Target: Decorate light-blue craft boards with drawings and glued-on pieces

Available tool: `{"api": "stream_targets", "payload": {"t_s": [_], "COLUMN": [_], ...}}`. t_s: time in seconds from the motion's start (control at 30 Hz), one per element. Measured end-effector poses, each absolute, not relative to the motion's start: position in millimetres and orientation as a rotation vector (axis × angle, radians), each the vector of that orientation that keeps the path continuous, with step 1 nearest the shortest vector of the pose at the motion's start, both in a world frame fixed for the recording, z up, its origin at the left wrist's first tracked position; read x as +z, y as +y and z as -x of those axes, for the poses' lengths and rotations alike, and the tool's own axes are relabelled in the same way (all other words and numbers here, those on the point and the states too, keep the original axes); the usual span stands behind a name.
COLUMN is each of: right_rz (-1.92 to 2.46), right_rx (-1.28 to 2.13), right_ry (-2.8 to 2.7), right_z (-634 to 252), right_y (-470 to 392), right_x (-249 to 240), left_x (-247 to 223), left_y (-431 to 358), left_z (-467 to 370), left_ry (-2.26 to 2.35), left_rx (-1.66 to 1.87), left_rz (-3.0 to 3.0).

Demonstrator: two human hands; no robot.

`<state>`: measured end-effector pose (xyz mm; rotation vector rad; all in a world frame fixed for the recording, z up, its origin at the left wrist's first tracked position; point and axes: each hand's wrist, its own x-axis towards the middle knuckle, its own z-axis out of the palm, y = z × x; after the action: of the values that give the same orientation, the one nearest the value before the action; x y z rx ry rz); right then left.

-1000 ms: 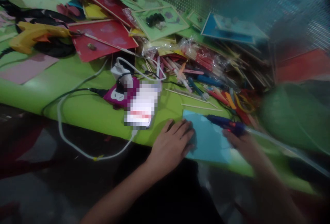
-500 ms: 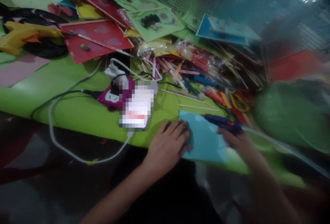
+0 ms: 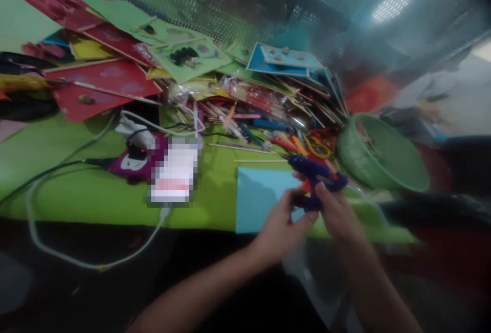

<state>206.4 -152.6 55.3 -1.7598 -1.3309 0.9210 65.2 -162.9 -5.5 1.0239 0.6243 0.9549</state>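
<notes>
A dark blue glue gun (image 3: 316,172) with an orange trigger is held up over the right part of a light blue sheet (image 3: 255,200), its nozzle toward the upper left. My left hand (image 3: 286,220) has its fingers round the handle from the left. On the other side, my right hand (image 3: 335,207) grips the gun's body, thumb on its side. Both hands partly hide the sheet, which lies at the near edge of the green table (image 3: 215,184). Thin sticks (image 3: 257,160) lie just beyond the sheet.
A pixelated phone (image 3: 174,172) on a white cable lies left, beside a purple power strip (image 3: 132,167). A green bowl (image 3: 402,159) stands right. Scissors (image 3: 318,146), pens, sticks and plastic wrappers crowd the middle; framed cards (image 3: 111,85) are piled behind.
My left hand has left the blue sheet and taken hold of the glue gun. The gun is now raised and turned in both hands. The view has shifted to the right.
</notes>
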Motion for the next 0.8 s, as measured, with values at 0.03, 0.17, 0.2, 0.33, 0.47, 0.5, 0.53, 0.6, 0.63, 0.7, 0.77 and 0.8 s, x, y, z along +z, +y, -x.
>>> {"api": "stream_targets", "payload": {"t_s": [0.03, 0.17, 0.2, 0.33, 0.47, 0.5, 0.53, 0.6, 0.63, 0.7, 0.77, 0.8], "right_rz": [1.786, 1.776, 1.717, 1.364, 1.205, 1.196, 1.195, 1.23, 1.267, 1.354, 1.434, 1.469], "right_rx": [0.909, 0.888, 0.893, 0.886, 0.646, 0.596, 0.548, 0.444, 0.388, 0.281, 0.209, 0.198], "right_ry": [-1.296, -1.261, -1.258, -1.095, -0.824, -0.784, -0.763, -0.771, -0.789, -0.827, -0.86, -0.876], "right_z": [-206.5, -215.4, -219.0, -231.5, -236.6, -237.0, -237.1, -236.4, -235.7, -234.1, -232.8, -232.5], "right_y": [-155.3, -167.8, -171.3, -185.2, -195.8, -197.3, -198.3, -198.9, -198.8, -198.4, -198.4, -198.7], "right_x": [55.1, 47.4, 44.2, 34.3, 32.6, 32.8, 33.1, 33.7, 34.0, 34.9, 36.1, 36.8], "left_x": [-7.3, -13.8, -15.7, -24.0, -26.8, -26.2, -25.5, -23.9, -23.5, -23.6, -24.8, -25.6], "left_y": [-162.2, -162.5, -163.4, -167.8, -171.4, -172.2, -173.0, -174.4, -174.8, -175.3, -175.3, -175.2], "left_z": [-75.7, -97.1, -98.7, -101.5, -105.0, -105.7, -106.3, -107.0, -107.1, -107.1, -107.0, -107.1], "left_ry": [0.522, 0.372, 0.392, 0.451, 0.373, 0.363, 0.363, 0.384, 0.393, 0.409, 0.418, 0.421], "left_rx": [0.949, 0.966, 0.955, 0.9, 0.867, 0.859, 0.853, 0.85, 0.849, 0.845, 0.834, 0.828], "left_rz": [-0.968, -0.939, -0.943, -0.898, -0.823, -0.809, -0.804, -0.817, -0.829, -0.856, -0.877, -0.885]}}
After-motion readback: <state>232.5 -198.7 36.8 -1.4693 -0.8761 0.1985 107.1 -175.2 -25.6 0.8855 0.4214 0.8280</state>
